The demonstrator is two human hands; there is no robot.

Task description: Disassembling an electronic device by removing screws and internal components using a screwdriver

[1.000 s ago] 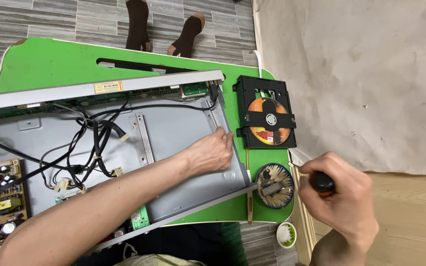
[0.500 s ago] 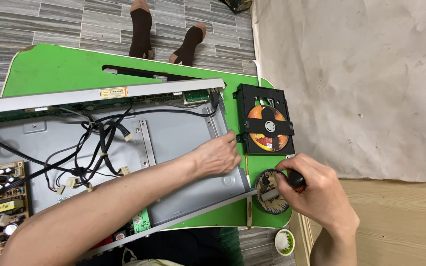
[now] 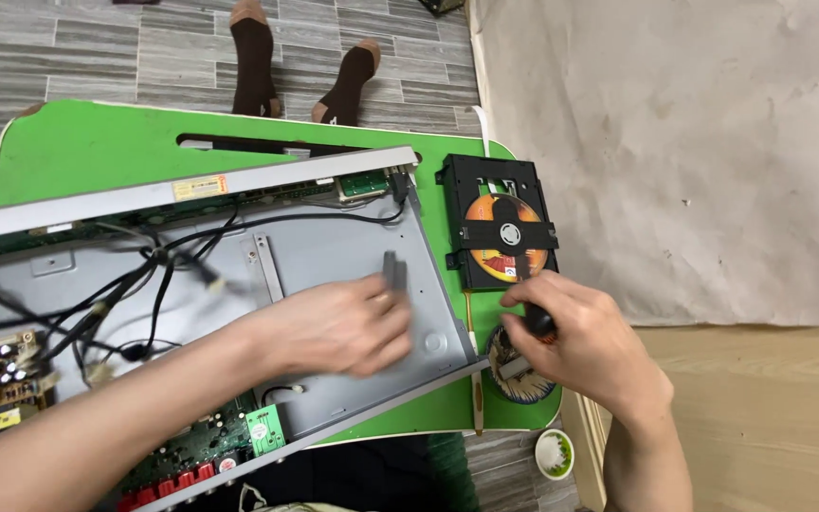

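Landmark: we place everything against the open metal case (image 3: pixel 353 256) lying on the green desk (image 3: pixel 87 152).
Change, left hand: our left hand (image 3: pixel 338 327) has slid from the case's right edge toward its middle; it now shows blurred, fingers curled round a small grey part (image 3: pixel 393 272). We judge that part has been lifted free.
Change, right hand: our right hand (image 3: pixel 585 346) has moved in from the far right to just past the case's right corner, fingers closed on a black-handled tool (image 3: pixel 537 322). Its tip is hidden.
Small dish: the round dish (image 3: pixel 514 374) under that hand holds small bits, perhaps screws; we cannot tell.
Case contents: black wires (image 3: pixel 144 275) at left, green boards (image 3: pixel 201 450) along the near edge.
Disc drive: the black drive (image 3: pixel 498 232), right of the case, holds an orange disc.
Cup: a small white cup (image 3: pixel 555 453) sits on the floor below the dish.
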